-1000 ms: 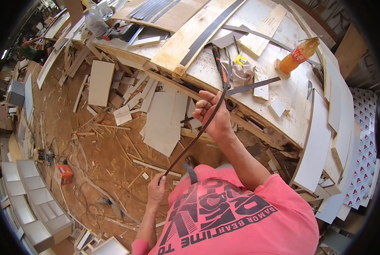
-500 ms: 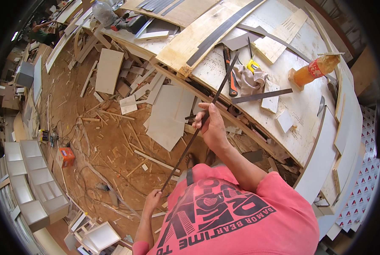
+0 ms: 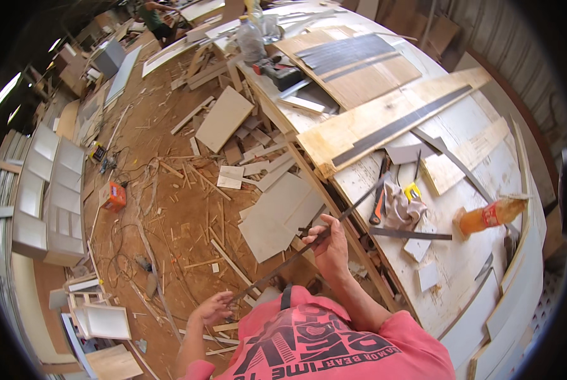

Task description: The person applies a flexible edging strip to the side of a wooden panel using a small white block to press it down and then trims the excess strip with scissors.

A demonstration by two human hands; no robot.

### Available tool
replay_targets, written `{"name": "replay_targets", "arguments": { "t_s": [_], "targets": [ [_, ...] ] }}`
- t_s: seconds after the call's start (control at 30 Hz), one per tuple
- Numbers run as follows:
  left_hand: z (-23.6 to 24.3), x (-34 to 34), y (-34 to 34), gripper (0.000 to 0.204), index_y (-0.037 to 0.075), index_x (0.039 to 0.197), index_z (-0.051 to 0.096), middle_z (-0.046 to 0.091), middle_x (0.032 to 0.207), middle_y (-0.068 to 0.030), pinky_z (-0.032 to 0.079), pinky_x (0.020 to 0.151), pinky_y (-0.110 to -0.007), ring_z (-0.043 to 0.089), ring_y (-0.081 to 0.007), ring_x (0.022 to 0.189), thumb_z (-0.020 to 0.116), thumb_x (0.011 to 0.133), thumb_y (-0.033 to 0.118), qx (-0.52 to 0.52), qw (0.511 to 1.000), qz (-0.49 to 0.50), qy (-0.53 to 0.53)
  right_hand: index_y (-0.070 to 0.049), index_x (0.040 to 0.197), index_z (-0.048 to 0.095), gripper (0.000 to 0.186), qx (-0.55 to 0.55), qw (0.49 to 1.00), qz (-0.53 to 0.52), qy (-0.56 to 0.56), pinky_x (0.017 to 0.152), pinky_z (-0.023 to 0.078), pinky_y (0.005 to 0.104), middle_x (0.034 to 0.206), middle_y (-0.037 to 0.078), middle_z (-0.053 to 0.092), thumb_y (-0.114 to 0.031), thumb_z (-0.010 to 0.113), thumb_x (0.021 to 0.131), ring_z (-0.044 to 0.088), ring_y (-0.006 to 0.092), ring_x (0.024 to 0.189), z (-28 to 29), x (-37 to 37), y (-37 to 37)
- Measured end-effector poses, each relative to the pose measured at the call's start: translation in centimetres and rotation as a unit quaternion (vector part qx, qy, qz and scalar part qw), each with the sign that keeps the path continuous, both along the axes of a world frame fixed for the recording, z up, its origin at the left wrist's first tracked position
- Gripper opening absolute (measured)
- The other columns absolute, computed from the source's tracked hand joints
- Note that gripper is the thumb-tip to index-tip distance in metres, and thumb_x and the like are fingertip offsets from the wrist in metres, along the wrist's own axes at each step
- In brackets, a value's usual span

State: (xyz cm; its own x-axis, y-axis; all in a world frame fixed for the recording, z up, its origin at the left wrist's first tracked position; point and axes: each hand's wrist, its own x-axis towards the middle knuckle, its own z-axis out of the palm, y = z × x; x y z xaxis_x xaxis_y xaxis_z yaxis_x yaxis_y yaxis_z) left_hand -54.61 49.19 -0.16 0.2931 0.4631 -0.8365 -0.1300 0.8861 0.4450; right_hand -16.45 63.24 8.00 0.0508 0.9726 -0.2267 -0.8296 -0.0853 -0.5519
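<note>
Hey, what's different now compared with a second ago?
The left hand has opened from its grip on the lower end of the dark strip; whether it still touches is unclear. The strip looks less bowed. The view has turned, so the bench sits further right and lower. Unchanged: the right hand holds the strip; the bottle and yellow tape measure stay on the bench.
</note>
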Motion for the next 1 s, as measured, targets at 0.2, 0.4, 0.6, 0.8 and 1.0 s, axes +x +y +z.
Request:
{"name": "replay_targets", "arguments": {
  "t_s": [0.2,0.4,0.6,0.8,1.0],
  "targets": [
    [2.0,-3.8,-0.2,0.069,0.010,0.144,0.030,0.045,0.137,-0.0136,0.038,0.104,-0.051,0.043,-0.0270,0.128,0.062,0.083,0.009,0.086,0.986,0.136,0.041,-0.005,0.119,0.047,0.039,0.008,0.999,-0.025,-0.034,0.081,0.051,0.0412,0.093,0.013,0.063,-0.039,0.041,0.101,0.063,0.0245,0.080,0.8,-1.0,2.4],
    [2.0,-8.6,1.1,0.059,0.011,0.142,0.033,0.050,0.131,-0.0123,0.043,0.098,-0.051,0.049,-0.0291,0.122,0.059,0.089,0.016,0.150,0.941,0.293,-0.085,-0.005,0.120,0.046,0.036,0.034,0.994,-0.091,-0.048,0.080,0.050,0.0407,0.091,0.010,0.061,-0.036,0.040,0.102,0.060,0.0224,0.079,0.9,-3.2,6.5],
    [2.1,-16.3,8.5,0.046,0.009,0.138,0.042,0.056,0.125,-0.0104,0.047,0.094,-0.040,0.056,-0.0241,0.114,0.054,0.096,0.024,0.247,0.929,0.252,0.111,-0.004,0.117,0.051,0.033,0.030,0.987,-0.046,-0.152,0.074,0.052,0.0320,0.084,0.006,0.058,-0.031,0.040,0.103,0.058,0.0144,0.076,2.2,-15.3,10.3],
    [12.0,-15.4,21.7,0.047,0.002,0.136,0.043,0.059,0.117,-0.0117,0.047,0.091,-0.034,0.057,-0.0185,0.107,0.056,0.097,0.023,0.508,0.837,0.167,0.117,0.000,0.119,0.054,0.033,0.136,0.882,0.236,-0.385,0.079,0.049,0.0305,0.089,0.008,0.063,-0.027,0.043,0.103,0.061,0.0155,0.085,2.7,-35.8,9.5],
    [16.2,-19.6,24.9,0.038,0.001,0.133,0.044,0.053,0.075,-0.0010,0.046,0.063,-0.022,0.049,-0.0078,0.065,0.050,0.100,0.018,0.500,0.818,0.254,0.129,-0.003,0.123,0.052,0.036,0.252,0.757,0.420,-0.433,0.085,0.048,0.0349,0.100,0.014,0.062,-0.029,0.050,0.099,0.061,0.0246,0.095,2.6,-45.8,11.8]
  ]
}}
